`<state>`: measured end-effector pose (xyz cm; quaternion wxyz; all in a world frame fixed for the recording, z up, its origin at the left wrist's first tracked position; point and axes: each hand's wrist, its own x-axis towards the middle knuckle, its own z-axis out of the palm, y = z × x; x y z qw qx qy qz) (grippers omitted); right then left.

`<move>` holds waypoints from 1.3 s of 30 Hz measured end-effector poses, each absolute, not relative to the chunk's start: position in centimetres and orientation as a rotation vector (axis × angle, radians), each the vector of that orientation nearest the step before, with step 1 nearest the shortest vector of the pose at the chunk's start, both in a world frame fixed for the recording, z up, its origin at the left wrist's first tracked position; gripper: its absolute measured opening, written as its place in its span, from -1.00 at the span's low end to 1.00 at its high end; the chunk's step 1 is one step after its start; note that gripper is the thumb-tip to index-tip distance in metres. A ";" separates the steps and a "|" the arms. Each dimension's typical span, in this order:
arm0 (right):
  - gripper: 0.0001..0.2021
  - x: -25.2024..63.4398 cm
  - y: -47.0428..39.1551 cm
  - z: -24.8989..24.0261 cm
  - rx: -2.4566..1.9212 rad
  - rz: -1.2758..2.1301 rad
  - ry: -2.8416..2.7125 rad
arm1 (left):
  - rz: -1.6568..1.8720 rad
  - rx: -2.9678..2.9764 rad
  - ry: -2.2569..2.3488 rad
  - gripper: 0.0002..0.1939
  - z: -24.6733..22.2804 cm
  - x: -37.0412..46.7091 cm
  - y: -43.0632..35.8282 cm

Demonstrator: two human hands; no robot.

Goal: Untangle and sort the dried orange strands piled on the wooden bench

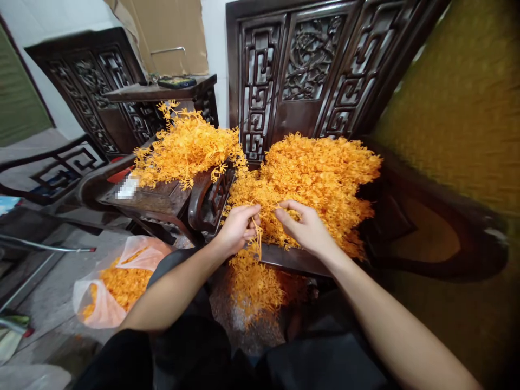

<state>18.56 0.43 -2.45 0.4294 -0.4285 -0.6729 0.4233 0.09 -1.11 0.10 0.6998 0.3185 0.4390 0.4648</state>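
My left hand (238, 230) is closed round thin orange plastic-looking stems (259, 241), whose ends hang below its fingers. Close by on the right, my right hand (304, 225) has its thumb and forefinger brought together at a fine orange sprig (274, 206). The exact grip there is hard to make out against the same-coloured background. Both hands are over the front edge of a dark wooden chair, before a large heap of branching orange sprigs (320, 179) on its seat. More orange sprigs (255, 287) lie lower down, between my knees.
A second orange pile (187, 146) covers part of a wooden side table (162, 203) at left. On the floor sits a translucent plastic bag (138, 249) with orange pieces inside. A carved chair back (280, 119) rises behind the heap. A phone (176, 82) rests on a far ledge.
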 end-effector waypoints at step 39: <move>-0.72 18.9 2.4 -3.1 -0.880 1.697 -0.753 | 0.745 0.763 0.881 -0.65 -0.2 -1.9 1.1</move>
